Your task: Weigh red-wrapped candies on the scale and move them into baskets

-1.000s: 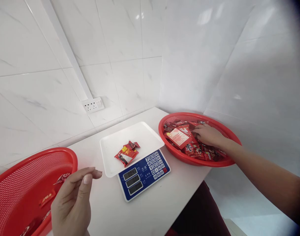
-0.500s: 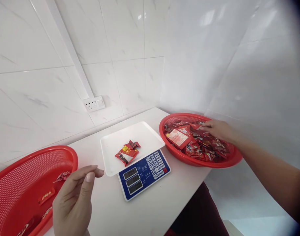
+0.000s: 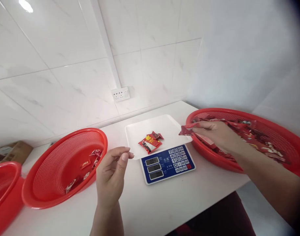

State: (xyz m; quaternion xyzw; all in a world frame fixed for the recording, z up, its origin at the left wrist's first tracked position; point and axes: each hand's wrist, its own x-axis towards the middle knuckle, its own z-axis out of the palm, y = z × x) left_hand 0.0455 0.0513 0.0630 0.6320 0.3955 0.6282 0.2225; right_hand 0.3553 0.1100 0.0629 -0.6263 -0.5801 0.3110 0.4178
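Note:
My right hand (image 3: 217,134) pinches a small red snack packet (image 3: 186,130) above the right edge of the scale's white tray (image 3: 137,127). Two red packets lie on that tray: a larger one (image 3: 150,143) with yellow print and a smaller dark red one (image 3: 157,135) touching it. My left hand (image 3: 111,173) hovers by the tray's left front corner, thumb against the curled fingers, with nothing visible in it. Below the tray is the scale's blue panel (image 3: 168,164) with keys and three displays.
At the right, a red basket (image 3: 196,113) holds many red packets. Another red basket (image 3: 41,173) at the left has several packets inside. Part of a third red basket (image 3: 7,196) and a cardboard box (image 3: 17,152) show at far left. A wall socket (image 3: 120,94) sits behind.
My right hand has come out of the right basket and moved left with a red packet. The view has turned left, bringing the third basket and the box into sight.

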